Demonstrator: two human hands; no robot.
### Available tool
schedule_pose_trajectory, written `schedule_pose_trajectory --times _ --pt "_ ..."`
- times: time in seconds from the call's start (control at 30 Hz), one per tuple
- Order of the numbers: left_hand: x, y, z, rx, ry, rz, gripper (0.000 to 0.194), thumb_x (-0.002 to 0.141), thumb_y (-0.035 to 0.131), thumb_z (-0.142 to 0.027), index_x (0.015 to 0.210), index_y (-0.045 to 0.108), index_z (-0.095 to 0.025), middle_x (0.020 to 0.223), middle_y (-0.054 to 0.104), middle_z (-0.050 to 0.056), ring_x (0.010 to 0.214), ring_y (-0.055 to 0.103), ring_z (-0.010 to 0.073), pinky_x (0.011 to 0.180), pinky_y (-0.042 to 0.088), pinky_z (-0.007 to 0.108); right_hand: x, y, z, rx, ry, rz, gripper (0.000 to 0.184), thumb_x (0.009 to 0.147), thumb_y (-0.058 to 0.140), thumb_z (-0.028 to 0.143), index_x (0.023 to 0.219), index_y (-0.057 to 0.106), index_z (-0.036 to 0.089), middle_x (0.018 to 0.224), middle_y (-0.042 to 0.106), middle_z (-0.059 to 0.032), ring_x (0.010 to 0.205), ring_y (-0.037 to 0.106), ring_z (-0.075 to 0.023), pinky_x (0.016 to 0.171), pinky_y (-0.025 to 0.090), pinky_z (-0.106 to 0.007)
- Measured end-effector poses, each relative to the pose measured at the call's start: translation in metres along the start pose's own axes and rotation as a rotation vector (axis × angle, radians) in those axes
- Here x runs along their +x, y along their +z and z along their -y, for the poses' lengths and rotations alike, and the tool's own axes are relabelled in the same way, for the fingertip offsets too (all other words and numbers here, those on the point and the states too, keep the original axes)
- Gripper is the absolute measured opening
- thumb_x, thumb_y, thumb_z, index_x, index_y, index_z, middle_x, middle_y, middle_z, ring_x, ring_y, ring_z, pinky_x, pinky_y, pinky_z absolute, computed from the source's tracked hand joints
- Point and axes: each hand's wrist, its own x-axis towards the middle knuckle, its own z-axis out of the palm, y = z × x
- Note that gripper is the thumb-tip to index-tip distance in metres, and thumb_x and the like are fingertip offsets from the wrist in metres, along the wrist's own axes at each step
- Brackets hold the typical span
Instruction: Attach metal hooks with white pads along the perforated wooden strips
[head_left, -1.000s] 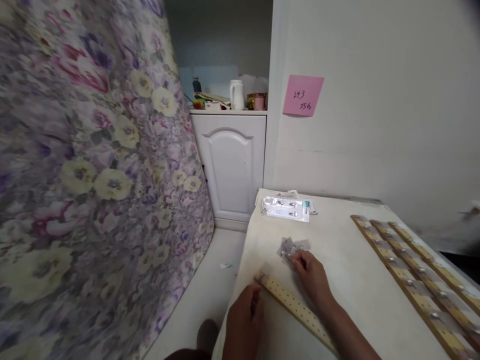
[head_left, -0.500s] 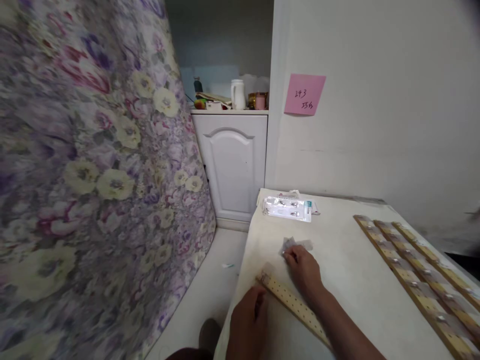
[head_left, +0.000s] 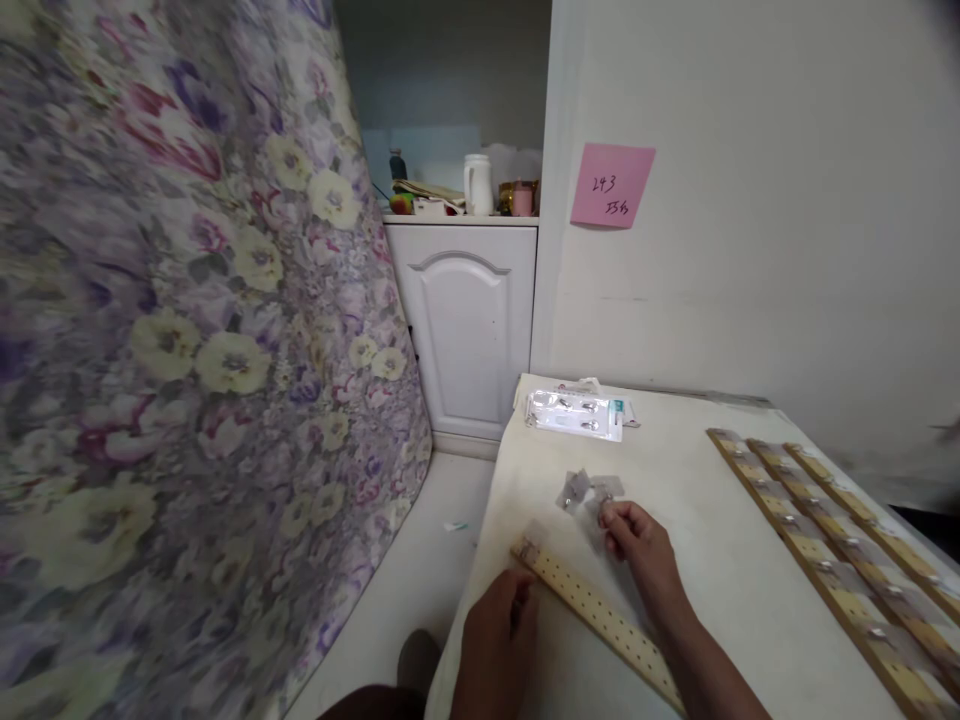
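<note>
Thumb and fingertips of my right hand (head_left: 637, 540) are pinched on a small clear plastic piece (head_left: 591, 522), partly hidden by the fingers. Just beyond lie two small clear plastic pieces with metal bits, a left one (head_left: 574, 487) and a right one (head_left: 609, 486). A light wooden strip (head_left: 592, 605) with rows of holes runs diagonally below; its near end passes under my right forearm. At its far end sits a clear piece with a metal part (head_left: 531, 542). My left hand (head_left: 496, 635) is curled closed beside the strip's left edge; what its fingers hold, if anything, is hidden.
Three wooden strips (head_left: 806, 550) carrying several clear pieces lie along the right side of the pale table (head_left: 697, 600). A blister pack (head_left: 574, 415) lies at the back left. A floral curtain (head_left: 225, 400) hangs to the left; a white cabinet (head_left: 472, 330) stands behind.
My right hand has moved right, away from the left clear piece, which now lies uncovered on the table. The left hand has stayed nearly still beside the strip.
</note>
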Motion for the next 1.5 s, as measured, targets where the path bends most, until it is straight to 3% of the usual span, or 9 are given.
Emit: schedule_pose_trajectory --times 0.17,0.27,0.4,0.53,0.7,0.93,1.13,1.3,1.5 --pt "-0.006 0.009 -0.008 -0.057 0.057 0.018 0.021 0.081 0.052 -0.024 0.099 0.062 -0.020 0.085 0.068 0.003 0.075 0.061 0.0176 0.070 0.045 0.026 -0.019 0.010 0.004 0.234 0.080 0.233 0.026 0.081 0.062 0.041 0.072 0.056 0.017 0.048 0.050 0.0057 0.044 0.035 -0.0076 0.046 0.023 -0.022" --pt "-0.008 0.016 -0.015 -0.150 0.021 0.071 0.029 0.078 0.057 -0.024 0.106 0.060 -0.018 0.086 0.068 0.003 0.076 0.062 0.0178 0.069 0.047 0.026 -0.028 0.018 0.007 0.220 0.075 0.327 0.025 0.080 0.064 0.039 0.071 0.056 0.017 0.048 0.051 0.0058 0.044 0.038 -0.0077 0.047 0.026 -0.022" --pt "-0.006 0.021 -0.016 -0.236 -0.017 0.077 0.024 0.078 0.055 -0.022 0.101 0.061 -0.019 0.089 0.071 0.003 0.081 0.064 0.0186 0.073 0.047 0.027 -0.036 0.024 0.012 0.144 0.042 0.393 0.020 0.078 0.066 0.035 0.072 0.057 0.017 0.058 0.054 0.0041 0.053 0.045 -0.0099 0.052 0.033 -0.023" --pt "-0.003 0.022 -0.011 -0.326 -0.037 0.096 0.021 0.082 0.054 -0.023 0.101 0.062 -0.020 0.097 0.072 0.004 0.090 0.065 0.0203 0.078 0.048 0.027 -0.040 0.027 0.015 0.033 -0.030 0.409 0.015 0.076 0.066 0.029 0.072 0.058 0.018 0.064 0.051 0.0040 0.061 0.046 -0.0112 0.057 0.035 -0.023" --pt "0.001 0.023 -0.009 -0.375 -0.047 0.081 0.017 0.084 0.053 -0.028 0.093 0.064 -0.018 0.090 0.072 0.004 0.086 0.064 0.0203 0.076 0.047 0.027 -0.043 0.027 0.022 -0.089 -0.101 0.389 0.015 0.072 0.069 0.030 0.073 0.058 0.018 0.063 0.044 0.0057 0.059 0.041 -0.0107 0.055 0.033 -0.023" --pt "0.007 0.029 0.007 -0.584 -0.202 0.084 0.019 0.077 0.057 -0.032 0.088 0.059 -0.017 0.064 0.062 -0.002 0.058 0.058 0.0141 0.055 0.044 0.024 -0.041 0.014 0.021 -0.088 -0.046 0.261 0.023 0.085 0.053 0.041 0.081 0.058 0.019 0.072 0.057 0.0010 0.067 0.051 -0.0145 0.060 0.039 -0.025" --pt "0.012 0.030 0.021 -0.671 -0.246 0.059 0.032 0.072 0.063 -0.044 0.086 0.057 -0.015 0.063 0.064 0.000 0.054 0.059 0.0143 0.051 0.043 0.024 -0.044 0.015 0.012 -0.082 0.040 0.382 0.010 0.080 0.056 0.028 0.087 0.057 0.020 0.061 0.057 0.0044 0.054 0.052 -0.0121 0.051 0.038 -0.023" --pt "0.010 0.032 0.022 -0.697 -0.248 0.092 0.031 0.072 0.063 -0.042 0.087 0.057 -0.016 0.065 0.066 0.001 0.054 0.059 0.0136 0.051 0.043 0.023 -0.044 0.018 0.013 0.055 0.134 0.468 0.007 0.075 0.060 0.025 0.077 0.055 0.020 0.056 0.055 0.0053 0.049 0.052 -0.0106 0.047 0.036 -0.021" --pt "0.005 0.027 0.010 -0.618 -0.227 0.113 0.022 0.079 0.057 -0.037 0.082 0.055 -0.016 0.060 0.062 -0.002 0.051 0.055 0.0100 0.050 0.040 0.020 -0.041 0.015 0.014 0.046 0.117 0.419 0.015 0.082 0.054 0.034 0.084 0.058 0.020 0.051 0.055 0.0054 0.044 0.049 -0.0109 0.046 0.036 -0.022"
